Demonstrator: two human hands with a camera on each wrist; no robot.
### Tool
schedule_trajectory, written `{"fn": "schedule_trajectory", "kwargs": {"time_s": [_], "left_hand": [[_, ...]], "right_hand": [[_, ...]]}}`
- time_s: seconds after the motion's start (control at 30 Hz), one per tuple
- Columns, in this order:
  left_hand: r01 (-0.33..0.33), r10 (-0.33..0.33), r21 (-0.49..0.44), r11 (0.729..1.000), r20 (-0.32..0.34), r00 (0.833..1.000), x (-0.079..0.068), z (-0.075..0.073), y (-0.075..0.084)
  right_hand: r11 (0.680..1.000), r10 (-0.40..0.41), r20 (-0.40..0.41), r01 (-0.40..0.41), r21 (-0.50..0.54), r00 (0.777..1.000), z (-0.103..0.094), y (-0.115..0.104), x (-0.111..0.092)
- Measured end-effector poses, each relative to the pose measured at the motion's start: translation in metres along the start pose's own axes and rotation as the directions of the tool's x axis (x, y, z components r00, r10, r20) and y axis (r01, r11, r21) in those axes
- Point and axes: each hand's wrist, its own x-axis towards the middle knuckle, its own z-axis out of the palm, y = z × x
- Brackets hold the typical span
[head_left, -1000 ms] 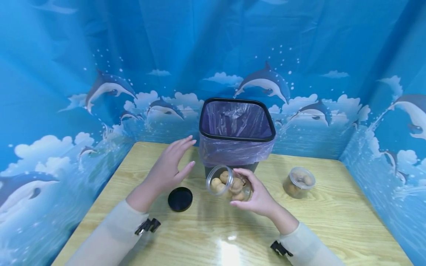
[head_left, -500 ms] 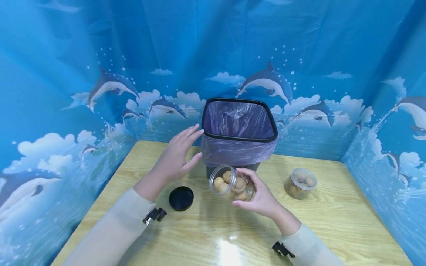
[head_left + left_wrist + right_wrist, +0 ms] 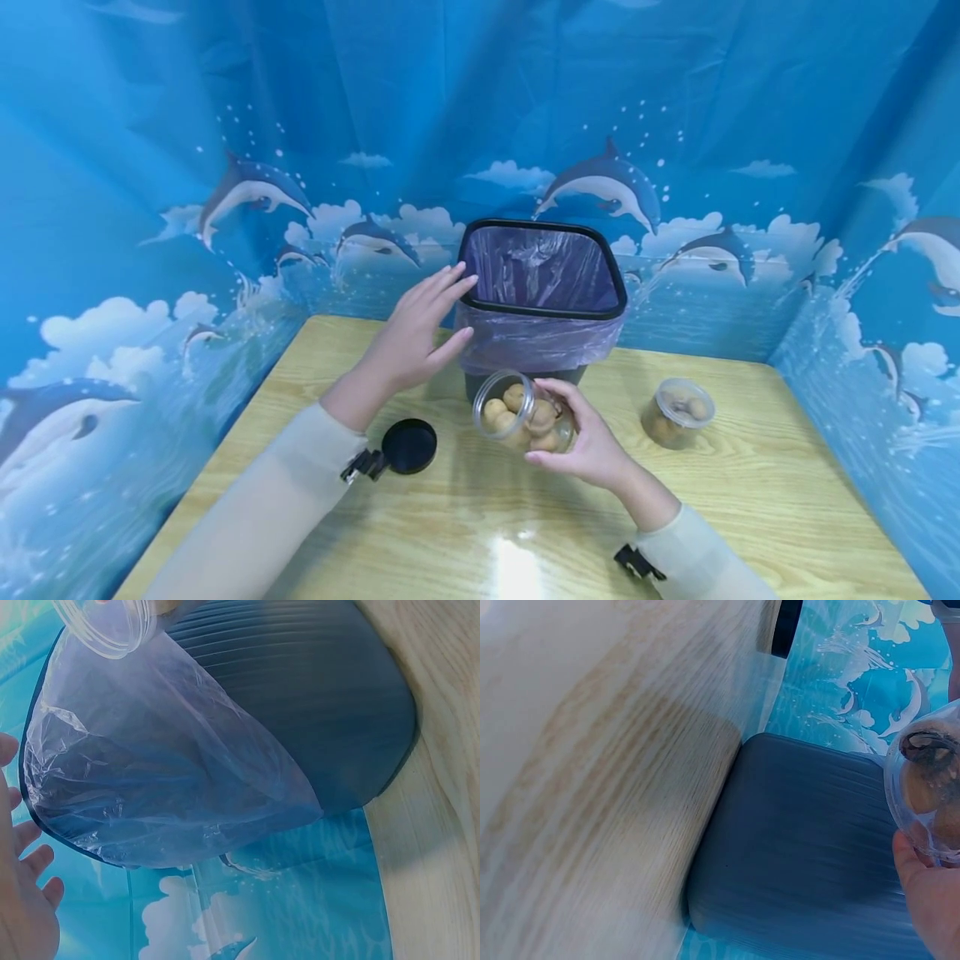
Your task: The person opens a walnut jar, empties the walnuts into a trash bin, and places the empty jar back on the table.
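Note:
My right hand grips a clear plastic jar by its base end. The jar is tilted, its uncovered mouth toward the left, and light-brown round lumps of unclear kind lie inside. In the right wrist view, darker bits show through the jar's bottom. Just behind stands a dark grey trash bin with a black rim and a purple liner bag. My left hand is held up with spread fingers at the bin's left rim; whether the fingertips touch it I cannot tell.
A black round lid lies on the wood-grain table, left of the jar. Farther right stands a second clear tub holding similar brown lumps. Blue dolphin-print curtains enclose the table's back and sides.
My left hand has moved up and to the right, closer to the bin's rim. The right hand and the jar stay nearly in place; the whole view shifts slightly.

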Motion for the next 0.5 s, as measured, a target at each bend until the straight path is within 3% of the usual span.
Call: {"fn": "schedule_trajectory", "kwargs": {"time_s": [0.3, 0.5], "left_hand": [[0.019, -0.021, 0.030, 0.999, 0.071, 0.997, 0.0052, 0.0018, 0.0020], [0.025, -0.028, 0.035, 0.999, 0.091, 0.995, 0.0053, 0.0028, 0.0027]], "right_hand": [[1.000, -0.007, 0.001, 0.007, -0.005, 1.000, 0.0003, 0.0007, 0.0015], [0.999, 0.039, -0.003, -0.039, -0.010, 0.999, -0.0011, -0.0018, 0.0015]]}}
